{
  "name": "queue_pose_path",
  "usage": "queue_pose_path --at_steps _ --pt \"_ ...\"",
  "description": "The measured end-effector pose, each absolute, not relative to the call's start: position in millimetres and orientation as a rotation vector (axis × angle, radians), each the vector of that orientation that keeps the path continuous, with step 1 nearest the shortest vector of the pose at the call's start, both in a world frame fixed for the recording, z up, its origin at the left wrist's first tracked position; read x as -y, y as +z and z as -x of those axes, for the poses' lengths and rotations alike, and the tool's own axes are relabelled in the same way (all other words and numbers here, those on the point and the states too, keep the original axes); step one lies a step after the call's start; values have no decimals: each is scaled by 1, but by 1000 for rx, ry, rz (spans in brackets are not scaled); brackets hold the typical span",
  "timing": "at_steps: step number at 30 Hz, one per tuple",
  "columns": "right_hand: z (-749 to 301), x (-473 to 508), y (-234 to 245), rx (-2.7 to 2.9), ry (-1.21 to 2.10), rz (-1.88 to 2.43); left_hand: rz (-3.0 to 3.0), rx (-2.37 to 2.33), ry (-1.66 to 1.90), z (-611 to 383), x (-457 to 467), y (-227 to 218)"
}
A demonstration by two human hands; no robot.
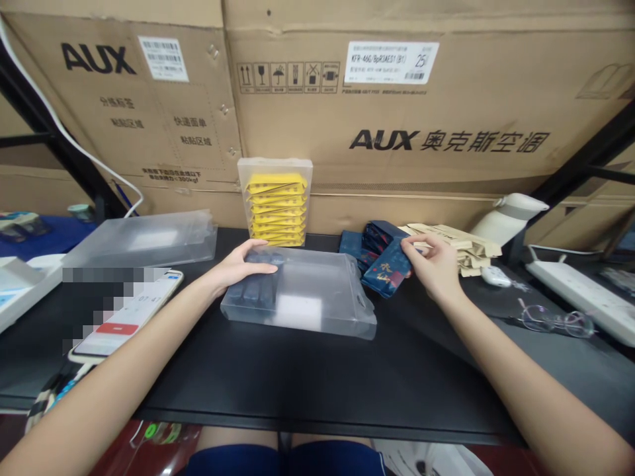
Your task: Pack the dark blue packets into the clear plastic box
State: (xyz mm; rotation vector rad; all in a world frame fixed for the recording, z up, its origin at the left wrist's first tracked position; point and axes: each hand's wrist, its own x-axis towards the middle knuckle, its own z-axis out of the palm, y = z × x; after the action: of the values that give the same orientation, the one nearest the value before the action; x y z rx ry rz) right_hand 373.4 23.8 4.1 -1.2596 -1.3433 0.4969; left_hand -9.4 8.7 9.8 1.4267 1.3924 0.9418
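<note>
A clear plastic box (317, 284) lies on the black table in front of me, its open end toward the right. Several dark blue packets (255, 281) show through its left part, and a white label is visible in its middle. My left hand (245, 268) grips the box's far left edge, thumb on top. Between the fingers of my right hand (431, 261) is a dark blue packet (387, 271) with gold and red print, just right of the box's open end. More blue packets (353, 244) lie in a pile behind it.
Behind the box stands a clear box of yellow packets (278, 208). Beige packets (461, 244), a white bottle (508, 218), glasses (555, 320) and a power strip (585, 294) are on the right. Flat plastic boxes (149, 238) and a phone (129, 317) lie left. Large cartons (297, 125) form the back.
</note>
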Motion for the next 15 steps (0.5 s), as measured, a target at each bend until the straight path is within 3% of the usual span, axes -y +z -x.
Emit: queue_pose_path --at_steps 15 --pt "-350 -16 -13 1144 901 1276 -1391 -1392 940 10 -9 10"
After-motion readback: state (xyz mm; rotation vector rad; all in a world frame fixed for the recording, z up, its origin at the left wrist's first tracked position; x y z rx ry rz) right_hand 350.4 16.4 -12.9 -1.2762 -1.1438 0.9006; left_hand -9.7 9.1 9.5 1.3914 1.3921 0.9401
